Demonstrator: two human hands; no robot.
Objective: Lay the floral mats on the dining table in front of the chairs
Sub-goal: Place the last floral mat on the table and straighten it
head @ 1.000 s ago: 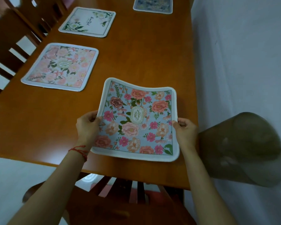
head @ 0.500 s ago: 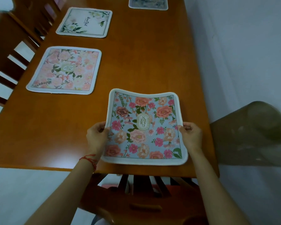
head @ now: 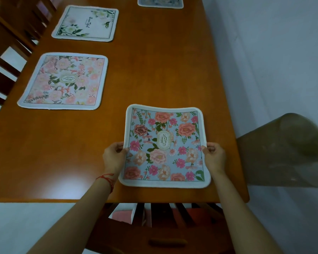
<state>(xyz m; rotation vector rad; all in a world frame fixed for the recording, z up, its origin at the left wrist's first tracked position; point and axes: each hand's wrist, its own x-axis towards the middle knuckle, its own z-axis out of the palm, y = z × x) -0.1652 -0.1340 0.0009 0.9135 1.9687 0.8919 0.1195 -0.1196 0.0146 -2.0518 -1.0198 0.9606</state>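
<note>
A blue floral mat (head: 163, 145) with a white border rests near the front edge of the wooden dining table (head: 154, 70), above a wooden chair (head: 163, 226). My left hand (head: 114, 156) pinches its left edge and my right hand (head: 214, 156) pinches its right edge; the far edge curls up slightly. A pink floral mat (head: 64, 81) lies flat at the left. Further back lie a white mat with green leaves (head: 86, 22) and a dark blue mat (head: 160, 1), cut off by the top of the frame.
Wooden chairs (head: 9, 43) stand along the table's left side. A white wall (head: 273, 52) runs close along the right edge of the table. A brownish rounded object (head: 286, 153) sits at the right, beside the table corner.
The blue mat has come down and toward the table's front edge, held in both hands. Its far edge lies flatter than before.
</note>
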